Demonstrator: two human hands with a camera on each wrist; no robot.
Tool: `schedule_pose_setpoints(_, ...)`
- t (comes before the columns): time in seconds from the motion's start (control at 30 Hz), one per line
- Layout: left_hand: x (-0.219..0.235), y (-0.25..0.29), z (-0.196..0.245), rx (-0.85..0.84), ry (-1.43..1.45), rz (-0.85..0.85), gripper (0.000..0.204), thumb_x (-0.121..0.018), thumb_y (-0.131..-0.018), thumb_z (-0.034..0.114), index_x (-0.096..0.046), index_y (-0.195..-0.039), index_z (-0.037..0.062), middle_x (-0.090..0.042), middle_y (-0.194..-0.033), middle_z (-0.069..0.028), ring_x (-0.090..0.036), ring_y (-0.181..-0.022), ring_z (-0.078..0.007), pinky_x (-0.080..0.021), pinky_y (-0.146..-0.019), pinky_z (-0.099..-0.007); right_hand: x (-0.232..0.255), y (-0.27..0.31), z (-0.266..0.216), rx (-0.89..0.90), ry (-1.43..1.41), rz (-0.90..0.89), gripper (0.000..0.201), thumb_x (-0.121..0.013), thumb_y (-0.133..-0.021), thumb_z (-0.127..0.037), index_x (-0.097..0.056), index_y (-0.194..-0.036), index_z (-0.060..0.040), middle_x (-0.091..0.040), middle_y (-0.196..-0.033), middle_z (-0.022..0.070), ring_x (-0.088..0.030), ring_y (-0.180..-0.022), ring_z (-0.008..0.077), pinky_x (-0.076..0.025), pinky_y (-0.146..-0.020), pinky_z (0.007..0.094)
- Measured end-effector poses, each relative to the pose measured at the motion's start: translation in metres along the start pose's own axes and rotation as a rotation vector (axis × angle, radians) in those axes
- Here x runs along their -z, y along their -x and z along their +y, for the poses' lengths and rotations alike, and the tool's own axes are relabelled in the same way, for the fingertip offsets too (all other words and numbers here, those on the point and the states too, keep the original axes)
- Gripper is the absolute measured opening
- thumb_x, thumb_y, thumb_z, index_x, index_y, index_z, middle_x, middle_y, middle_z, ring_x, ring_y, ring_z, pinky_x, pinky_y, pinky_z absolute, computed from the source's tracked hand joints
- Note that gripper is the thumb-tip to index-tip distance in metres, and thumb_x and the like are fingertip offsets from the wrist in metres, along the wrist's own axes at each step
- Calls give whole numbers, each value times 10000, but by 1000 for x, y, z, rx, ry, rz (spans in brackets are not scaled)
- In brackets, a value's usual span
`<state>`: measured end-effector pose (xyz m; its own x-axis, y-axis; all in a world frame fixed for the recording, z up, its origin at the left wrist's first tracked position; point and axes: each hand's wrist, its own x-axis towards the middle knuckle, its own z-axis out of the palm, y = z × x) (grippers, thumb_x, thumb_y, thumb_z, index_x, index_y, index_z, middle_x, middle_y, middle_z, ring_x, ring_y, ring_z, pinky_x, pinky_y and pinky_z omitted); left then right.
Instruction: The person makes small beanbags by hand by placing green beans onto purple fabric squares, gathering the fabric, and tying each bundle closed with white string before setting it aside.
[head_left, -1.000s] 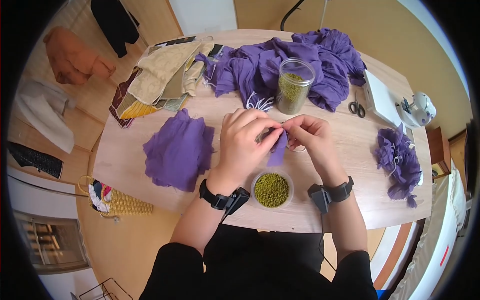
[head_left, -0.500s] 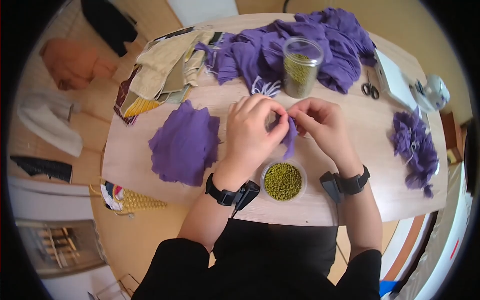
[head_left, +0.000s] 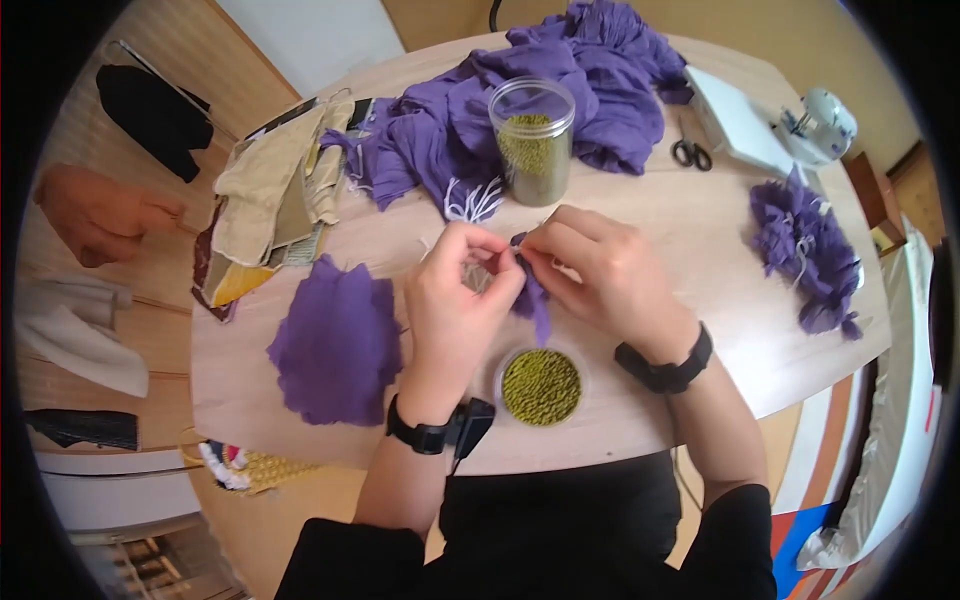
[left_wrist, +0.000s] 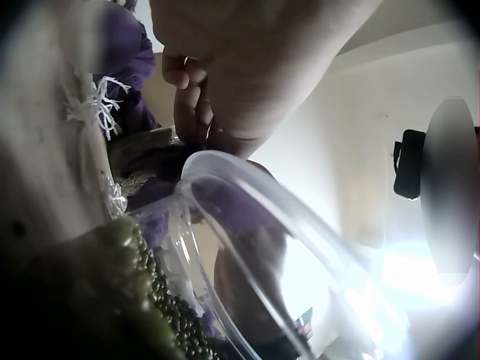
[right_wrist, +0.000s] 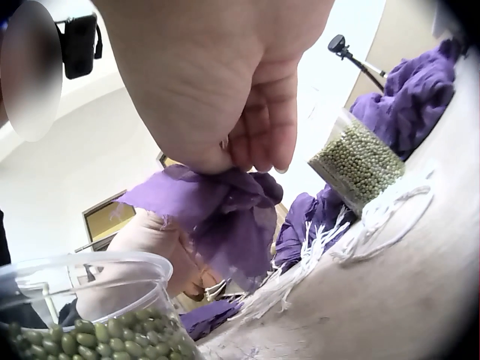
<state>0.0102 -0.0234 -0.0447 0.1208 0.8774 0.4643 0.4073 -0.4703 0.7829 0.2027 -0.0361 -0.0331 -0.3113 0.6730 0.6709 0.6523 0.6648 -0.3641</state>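
In the middle of the table, my left hand point(head_left: 450, 290) and right hand point(head_left: 605, 275) meet over a small piece of purple cloth point(head_left: 532, 308). Thumb and forefinger of each hand pinch its gathered top, and the loose end hangs down between them. In the right wrist view the cloth point(right_wrist: 236, 225) spreads in folds under the right hand point(right_wrist: 225, 97). White strings point(right_wrist: 281, 281) trail on the table below the fingers. Just under the hands stands a clear tub of green beans point(head_left: 541, 387). Behind them is a taller clear jar point(head_left: 535, 150), partly filled with the same beans.
Flat purple cloth pieces point(head_left: 335, 340) lie at the left, patterned fabrics point(head_left: 265, 185) behind them. A large purple cloth point(head_left: 600, 80) is heaped at the back. Scissors point(head_left: 691, 153), a small sewing machine point(head_left: 822, 128) and a crumpled purple bundle point(head_left: 805, 250) are on the right.
The head view has shifted and turned. The right hand has rolled over so its back shows more, and the purple piece looks more bunched between the fingertips.
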Motion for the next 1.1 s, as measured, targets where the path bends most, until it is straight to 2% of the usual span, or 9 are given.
schedule_pose_setpoints(0.07,-2,-1,-4,19,83,-2,133,-706,-910,-6,-692,-1040,15,-748,-845,-77,-717,-793,-122,-549,-697,-296,-4,1,1,-89,-84,18,93,-759,-872,-67,-685,-928,-50,-635,-854,101,-678,-750,306,-555,-640,412)
schedule_pose_setpoints(0.1,-1,-1,-4,109,155,-51,126,-684,-952,9,-701,-1077,11,-752,-887,-74,-707,-835,-113,-548,-737,-288,-7,2,2,-116,-126,21,82,-755,-886,-58,-686,-930,-49,-646,-862,108,-682,-740,304,-553,-637,413)
schedule_pose_setpoints(0.17,-2,0,-11,91,215,-50,127,-674,-977,25,-710,-1097,0,-758,-939,-81,-699,-876,-120,-543,-794,-284,-7,0,-3,-159,-145,15,84,-761,-897,-57,-697,-951,-49,-655,-865,108,-689,-725,296,-555,-636,404)
schedule_pose_setpoints(0.23,2,-3,-3,87,237,-61,135,-700,-973,40,-723,-1095,-9,-758,-959,-81,-692,-896,-126,-537,-836,-287,-4,-1,-3,-157,-160,24,94,-768,-903,-52,-708,-975,-49,-665,-865,104,-698,-722,286,-558,-638,388)
schedule_pose_setpoints(0.47,-3,-2,-5,2,102,-14,104,-758,-915,2,-752,-1017,-12,-752,-909,-106,-720,-820,-166,-557,-770,-293,1,-3,-3,-207,-197,49,79,-762,-910,-51,-720,-977,-48,-691,-887,105,-707,-722,275,-555,-639,363)
schedule_pose_setpoints(0.7,-4,-3,3,-59,204,1,154,-783,-893,25,-757,-1041,-8,-768,-926,-86,-730,-837,-159,-567,-782,-294,-1,-2,-3,-234,-298,18,69,-743,-944,-58,-724,-1001,-23,-698,-897,113,-706,-718,256,-557,-634,338)
schedule_pose_setpoints(0.93,-5,-2,-2,-152,77,46,96,-801,-880,28,-780,-973,28,-777,-885,-91,-753,-783,-213,-572,-726,-316,-4,1,2,-380,-488,32,110,-736,-969,-72,-733,-1036,15,-739,-882,96,-710,-763,141,-545,-626,276)
schedule_pose_setpoints(1.0,-4,-2,-4,-170,63,65,94,-799,-879,28,-777,-970,27,-777,-884,-92,-753,-782,-212,-571,-723,-318,-3,0,-1,-488,-540,-33,111,-733,-984,-70,-744,-1057,13,-751,-939,33,-669,-813,81,-525,-687,238)
schedule_pose_setpoints(1.1,-5,-1,-4,-162,82,104,84,-794,-877,28,-764,-955,23,-777,-881,-96,-752,-777,-209,-569,-717,-327,-3,-2,-3,-467,-518,0,106,-738,-967,-71,-736,-1020,20,-743,-871,92,-703,-736,132,-540,-616,268)
